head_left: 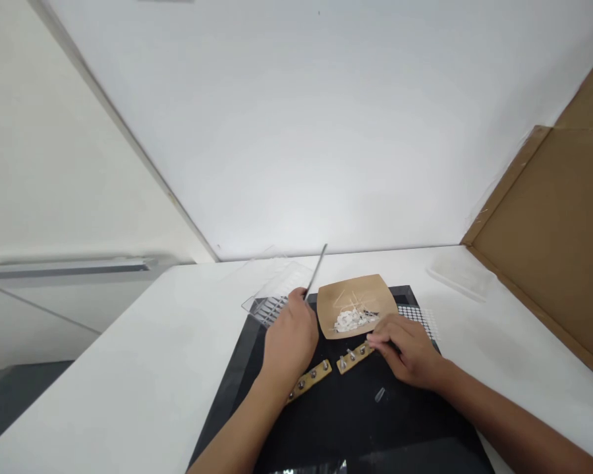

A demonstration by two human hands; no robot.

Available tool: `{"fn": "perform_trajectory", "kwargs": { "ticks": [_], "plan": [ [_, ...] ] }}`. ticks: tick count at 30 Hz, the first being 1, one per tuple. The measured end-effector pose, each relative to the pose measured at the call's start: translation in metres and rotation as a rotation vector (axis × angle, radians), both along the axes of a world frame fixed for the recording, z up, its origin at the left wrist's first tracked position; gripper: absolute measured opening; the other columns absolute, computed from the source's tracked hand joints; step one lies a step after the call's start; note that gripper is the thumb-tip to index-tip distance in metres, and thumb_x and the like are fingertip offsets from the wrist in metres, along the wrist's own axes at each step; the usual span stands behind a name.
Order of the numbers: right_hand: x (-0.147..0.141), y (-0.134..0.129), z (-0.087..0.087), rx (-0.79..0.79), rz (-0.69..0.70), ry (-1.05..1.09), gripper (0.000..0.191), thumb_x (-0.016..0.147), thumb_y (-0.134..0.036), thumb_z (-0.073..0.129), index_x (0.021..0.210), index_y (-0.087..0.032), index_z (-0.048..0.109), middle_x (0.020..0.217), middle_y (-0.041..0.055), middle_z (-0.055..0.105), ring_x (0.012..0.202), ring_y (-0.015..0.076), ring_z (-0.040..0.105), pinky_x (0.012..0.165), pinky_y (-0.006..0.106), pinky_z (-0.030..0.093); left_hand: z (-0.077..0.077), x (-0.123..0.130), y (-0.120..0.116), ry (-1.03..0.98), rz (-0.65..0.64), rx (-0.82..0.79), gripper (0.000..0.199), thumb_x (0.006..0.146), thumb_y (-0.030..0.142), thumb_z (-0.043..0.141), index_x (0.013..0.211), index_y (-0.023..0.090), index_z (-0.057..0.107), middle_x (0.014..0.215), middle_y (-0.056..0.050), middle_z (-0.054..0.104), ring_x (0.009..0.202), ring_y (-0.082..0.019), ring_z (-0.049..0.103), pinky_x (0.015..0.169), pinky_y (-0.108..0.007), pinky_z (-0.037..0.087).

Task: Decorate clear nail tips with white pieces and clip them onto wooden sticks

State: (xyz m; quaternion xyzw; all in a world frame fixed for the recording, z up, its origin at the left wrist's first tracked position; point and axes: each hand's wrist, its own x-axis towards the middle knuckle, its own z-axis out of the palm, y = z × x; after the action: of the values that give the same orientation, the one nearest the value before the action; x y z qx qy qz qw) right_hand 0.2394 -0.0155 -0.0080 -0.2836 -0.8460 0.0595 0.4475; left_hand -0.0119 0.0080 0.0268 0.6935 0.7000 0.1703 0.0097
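My left hand (292, 332) is closed around a thin grey stick-like tool (317, 268) that points up and away; its exact kind is unclear. Under that wrist lies a wooden strip (309, 380) with several metal studs, partly hidden by the hand. My right hand (406, 349) pinches at the far right end of a second wooden strip (356, 359), where small clear pieces stand on some studs. What sits between those fingertips is too small to make out. A loose clear nail tip (379, 395) lies on the black mat (336, 421) below the right hand.
Behind the strips, a brown paper tray (333, 297) holds white scraps and thin sticks. A clear compartment box (277, 296) is at back left. White mesh (422, 319) lies behind the right hand, a translucent lid (462, 275) farther right. Cardboard (548, 257) borders the right side.
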Motion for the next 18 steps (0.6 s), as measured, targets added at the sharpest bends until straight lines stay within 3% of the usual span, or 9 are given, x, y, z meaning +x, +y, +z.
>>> {"fn": "perform_trajectory", "kwargs": {
  "ticks": [5,9,12,18],
  "plan": [
    [-0.009,0.026,0.021,-0.031,-0.167,-0.016,0.007,0.103,-0.021,0.058,0.097,-0.022,0.061,0.089,0.0048,0.071,0.082,0.0196,0.067,0.074,0.032,0.052,-0.007,0.009,-0.002,-0.267,-0.215,-0.023,0.036,0.108,0.030,0.036,0.138,0.014,0.047,0.103,-0.014,0.077,0.090,-0.030,0.077,0.078,-0.038,0.056],
    [-0.022,0.045,0.028,-0.029,-0.313,-0.084,0.013,0.105,-0.027,0.054,0.094,-0.022,0.061,0.086,0.0039,0.070,0.078,0.0197,0.066,0.071,0.031,0.048,-0.010,0.015,-0.003,-0.309,-0.378,0.002,0.036,0.111,0.036,0.030,0.126,0.020,0.058,0.106,-0.011,0.077,0.095,-0.025,0.075,0.085,-0.036,0.055],
    [-0.031,0.054,0.024,-0.026,-0.385,-0.104,0.016,0.106,-0.026,0.052,0.095,-0.021,0.061,0.089,0.0042,0.071,0.080,0.0196,0.065,0.070,0.031,0.046,-0.013,0.016,-0.003,-0.271,-0.401,-0.016,0.042,0.112,0.037,0.025,0.117,0.019,0.063,0.101,-0.010,0.077,0.090,-0.023,0.074,0.082,-0.034,0.055],
    [-0.039,0.064,0.013,-0.066,-0.383,-0.110,0.019,0.108,-0.028,0.049,0.093,-0.022,0.059,0.086,0.0045,0.069,0.082,0.0207,0.065,0.072,0.031,0.045,-0.019,0.018,-0.005,-0.189,-0.356,-0.028,0.043,0.112,0.035,0.025,0.103,0.019,0.064,0.090,-0.009,0.076,0.080,-0.023,0.073,0.073,-0.031,0.052]
  ]
}}
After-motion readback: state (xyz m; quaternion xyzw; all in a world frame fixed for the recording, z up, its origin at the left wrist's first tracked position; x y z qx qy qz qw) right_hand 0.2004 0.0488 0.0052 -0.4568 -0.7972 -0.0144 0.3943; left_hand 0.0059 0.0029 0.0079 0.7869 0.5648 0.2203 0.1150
